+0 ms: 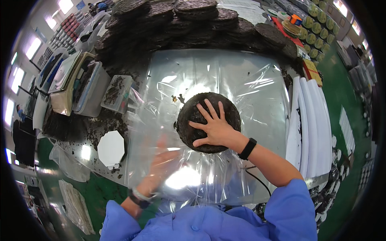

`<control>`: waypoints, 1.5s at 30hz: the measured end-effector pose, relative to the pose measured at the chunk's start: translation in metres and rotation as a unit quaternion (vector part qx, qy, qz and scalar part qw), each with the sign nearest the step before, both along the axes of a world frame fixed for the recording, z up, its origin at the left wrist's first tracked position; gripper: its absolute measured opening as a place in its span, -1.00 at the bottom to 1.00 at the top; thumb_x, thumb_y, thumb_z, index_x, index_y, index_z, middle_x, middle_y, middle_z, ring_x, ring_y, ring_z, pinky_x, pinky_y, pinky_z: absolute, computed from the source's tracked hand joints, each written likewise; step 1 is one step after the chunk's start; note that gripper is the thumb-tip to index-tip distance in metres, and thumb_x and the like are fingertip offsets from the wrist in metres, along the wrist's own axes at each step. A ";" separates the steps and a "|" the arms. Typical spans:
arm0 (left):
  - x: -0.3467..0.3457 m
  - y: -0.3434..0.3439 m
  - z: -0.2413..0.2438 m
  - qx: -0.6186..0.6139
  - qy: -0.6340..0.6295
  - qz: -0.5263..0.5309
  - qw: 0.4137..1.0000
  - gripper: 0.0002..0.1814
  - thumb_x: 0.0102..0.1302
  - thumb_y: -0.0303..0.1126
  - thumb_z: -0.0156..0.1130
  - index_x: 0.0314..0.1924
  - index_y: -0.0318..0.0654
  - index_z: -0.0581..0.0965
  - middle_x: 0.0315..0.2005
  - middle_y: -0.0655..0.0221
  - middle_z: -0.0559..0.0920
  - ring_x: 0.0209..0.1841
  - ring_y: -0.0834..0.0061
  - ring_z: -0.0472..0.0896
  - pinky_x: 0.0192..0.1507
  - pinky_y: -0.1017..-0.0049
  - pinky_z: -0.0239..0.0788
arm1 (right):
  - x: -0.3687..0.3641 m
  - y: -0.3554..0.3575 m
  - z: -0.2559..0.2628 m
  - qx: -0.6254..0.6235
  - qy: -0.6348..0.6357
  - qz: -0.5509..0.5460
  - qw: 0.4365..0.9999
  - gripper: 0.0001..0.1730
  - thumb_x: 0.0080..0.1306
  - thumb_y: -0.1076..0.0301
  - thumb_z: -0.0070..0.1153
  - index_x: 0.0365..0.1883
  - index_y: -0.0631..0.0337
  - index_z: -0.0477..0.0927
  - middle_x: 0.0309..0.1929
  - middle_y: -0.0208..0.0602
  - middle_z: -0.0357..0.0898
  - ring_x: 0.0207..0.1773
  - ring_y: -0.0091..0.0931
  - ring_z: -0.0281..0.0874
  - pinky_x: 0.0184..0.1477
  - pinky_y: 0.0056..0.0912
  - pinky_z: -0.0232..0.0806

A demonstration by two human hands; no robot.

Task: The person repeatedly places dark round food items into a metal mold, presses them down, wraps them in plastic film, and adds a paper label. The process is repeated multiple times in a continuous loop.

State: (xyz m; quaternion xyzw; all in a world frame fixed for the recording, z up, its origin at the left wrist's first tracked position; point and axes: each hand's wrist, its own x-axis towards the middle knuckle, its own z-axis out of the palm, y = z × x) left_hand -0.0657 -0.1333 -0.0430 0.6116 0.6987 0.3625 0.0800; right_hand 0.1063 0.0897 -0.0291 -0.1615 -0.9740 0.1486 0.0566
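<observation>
A dark, round pressed cake (232,116), like dried seaweed, lies on clear plastic film (265,120) in the middle of the table. My right hand (215,128) presses flat on top of it, palm down with fingers spread. Beneath the cake the film is creased and gathers in folds toward my body. My left hand (162,161) is at the lower left of the cake, apart from it and over or behind the film. Motion blurs its fingers, so any grip on the film cannot be made out.
Stacks of similar round cakes (196,18) line the table's back. Plastic tubs (96,87) and a smaller clear box (116,93) stand left, above white octagonal sheets (111,149). Long white sheets (310,129) lie along the right edge. Dark crumbs litter the left side.
</observation>
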 end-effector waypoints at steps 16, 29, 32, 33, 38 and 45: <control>0.066 0.098 0.026 0.122 0.053 -0.022 0.991 -0.43 0.58 -0.08 -0.05 -0.60 -0.15 0.54 -0.62 0.30 0.58 -0.45 0.11 0.59 -0.14 0.21 0.48 | 0.156 -0.104 0.108 -0.115 -0.084 -0.250 0.958 -0.50 0.24 0.05 0.40 -0.09 0.32 0.67 0.00 -0.14 0.72 0.12 -0.06 0.65 0.23 0.01 0.42; 0.069 0.116 0.057 -0.190 0.028 -0.013 0.981 -0.58 0.55 0.03 -0.06 0.16 0.02 0.57 -0.54 0.13 0.67 -0.40 -0.02 0.67 -0.33 0.03 0.42 | 0.144 -0.041 0.035 -0.168 -0.150 -0.153 0.962 0.08 0.31 -0.19 0.27 0.47 0.52 0.18 0.55 0.26 0.08 0.61 0.02 0.01 0.56 -0.09 0.09; 0.064 0.119 0.058 -0.231 0.068 -0.059 0.969 -0.58 0.51 0.02 0.00 0.17 0.05 0.60 -0.48 0.06 0.69 -0.37 -0.04 0.68 -0.31 0.03 0.46 | 0.118 -0.026 0.060 -0.039 0.170 -0.136 0.975 0.36 0.25 -0.37 0.23 0.60 0.48 -0.14 0.67 0.25 -0.31 0.71 0.00 -0.30 0.61 -0.10 -0.04; 0.063 0.123 0.058 -0.238 0.083 -0.085 0.964 -0.59 0.49 -0.02 0.00 0.12 0.00 0.62 -0.48 0.06 0.69 -0.38 -0.05 0.68 -0.30 0.02 0.48 | 0.102 -0.023 0.062 0.006 0.152 -0.100 0.983 0.30 0.28 -0.32 0.24 0.61 0.45 -0.10 0.66 0.23 -0.25 0.71 -0.01 -0.26 0.61 -0.08 -0.05; 0.050 0.117 0.057 -0.290 0.139 -0.163 0.933 -0.66 0.42 -0.12 0.10 -0.04 -0.13 0.68 -0.45 0.11 0.72 -0.31 0.02 0.70 -0.22 0.04 0.53 | 0.045 -0.024 0.038 0.010 0.175 -0.112 0.978 -0.52 0.37 0.18 0.15 0.14 0.33 0.60 0.29 0.08 0.49 0.41 0.02 0.37 0.48 -0.01 0.20; 0.054 0.127 0.079 0.052 0.017 0.050 0.997 -0.07 0.10 -0.06 0.55 0.42 -0.18 0.34 0.47 -0.17 0.13 0.48 -0.25 0.14 0.41 -0.03 0.15 | 0.044 -0.020 0.044 -0.004 0.011 -0.070 0.997 -0.76 0.23 0.35 0.14 -0.42 0.39 0.68 -0.22 0.01 0.71 -0.05 -0.08 0.66 0.34 -0.05 0.35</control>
